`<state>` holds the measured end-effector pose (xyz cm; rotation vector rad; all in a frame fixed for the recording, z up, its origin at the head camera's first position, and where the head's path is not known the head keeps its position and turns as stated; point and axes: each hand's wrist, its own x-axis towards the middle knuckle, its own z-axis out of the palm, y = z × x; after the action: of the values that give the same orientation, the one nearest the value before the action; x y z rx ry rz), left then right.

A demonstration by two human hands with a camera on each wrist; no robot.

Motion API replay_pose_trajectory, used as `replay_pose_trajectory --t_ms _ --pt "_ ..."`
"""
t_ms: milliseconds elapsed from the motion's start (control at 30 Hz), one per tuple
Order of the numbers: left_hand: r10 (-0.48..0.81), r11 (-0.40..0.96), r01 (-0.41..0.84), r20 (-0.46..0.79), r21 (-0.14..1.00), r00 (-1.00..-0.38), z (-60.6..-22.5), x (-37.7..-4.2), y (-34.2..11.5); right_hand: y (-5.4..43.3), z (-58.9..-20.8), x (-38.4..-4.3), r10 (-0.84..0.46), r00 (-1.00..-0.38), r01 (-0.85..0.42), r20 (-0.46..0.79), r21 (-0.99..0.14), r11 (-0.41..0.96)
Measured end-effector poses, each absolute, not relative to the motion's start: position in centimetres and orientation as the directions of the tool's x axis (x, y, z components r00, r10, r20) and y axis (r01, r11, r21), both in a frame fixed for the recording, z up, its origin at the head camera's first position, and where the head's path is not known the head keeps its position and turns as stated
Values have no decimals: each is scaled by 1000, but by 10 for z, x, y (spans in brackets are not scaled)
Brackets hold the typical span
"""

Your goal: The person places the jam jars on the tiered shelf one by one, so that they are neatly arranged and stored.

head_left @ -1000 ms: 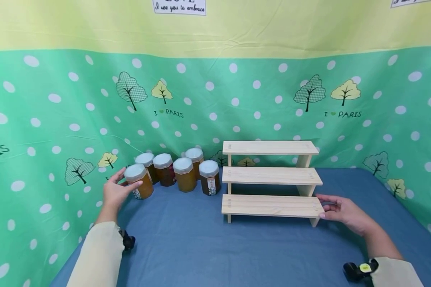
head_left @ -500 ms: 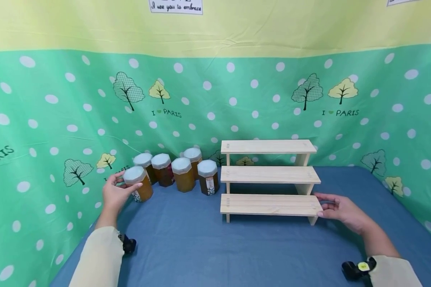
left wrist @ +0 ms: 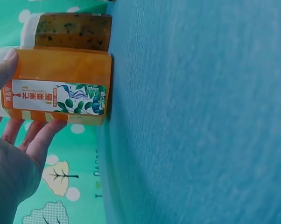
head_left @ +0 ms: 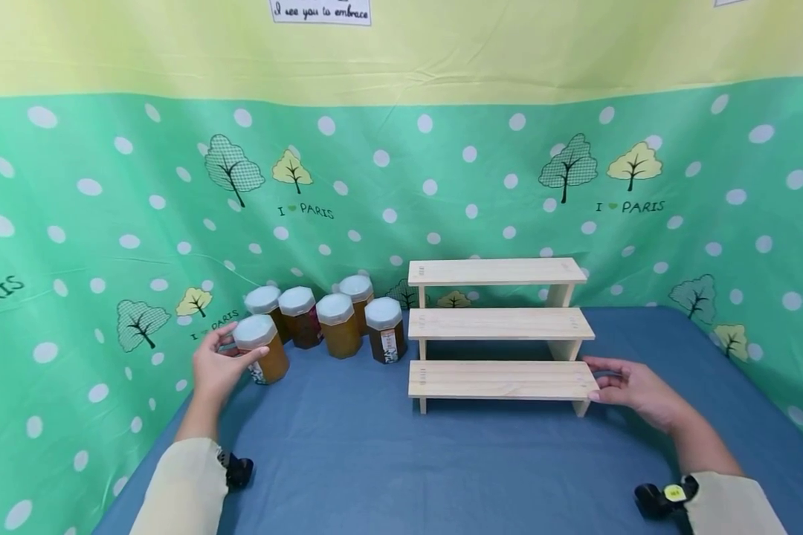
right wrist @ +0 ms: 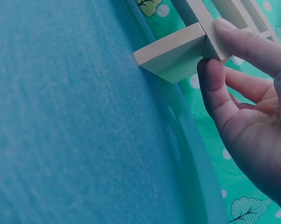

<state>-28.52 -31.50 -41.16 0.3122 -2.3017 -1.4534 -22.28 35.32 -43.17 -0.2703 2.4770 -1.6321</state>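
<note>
My left hand (head_left: 215, 369) grips an orange jam jar (head_left: 272, 362) with a white lid, thumb on one side and fingers on the other. In the left wrist view the jar's label (left wrist: 56, 97) faces the camera, and its base is at or close to the blue cloth; I cannot tell whether it touches. At the right end of a three-tier wooden stand (head_left: 495, 379), my right hand (head_left: 639, 391) pinches the lowest board. The right wrist view shows thumb and finger on either side of that board's end (right wrist: 209, 35).
Several more lidded jars stand behind the held one: a dark brown jar (head_left: 387, 338), an amber jar (head_left: 340, 334) and a reddish-brown jar (head_left: 302, 323) among them. A green dotted curtain (head_left: 435, 178) hangs behind the blue tablecloth (head_left: 375, 468).
My left hand has drawn the orange jam jar slightly nearer to me, away from the jar behind. The right hand keeps its hold on the stand. The head view has shifted a little.
</note>
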Motion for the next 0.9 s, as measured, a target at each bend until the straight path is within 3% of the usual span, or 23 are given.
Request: replay_pose_trajectory --t_ms 900 --pt "-346 349 117 244 930 -906 -393 -261 -279 351 -423 -224 -223 -971 -17 -80 -916 402"
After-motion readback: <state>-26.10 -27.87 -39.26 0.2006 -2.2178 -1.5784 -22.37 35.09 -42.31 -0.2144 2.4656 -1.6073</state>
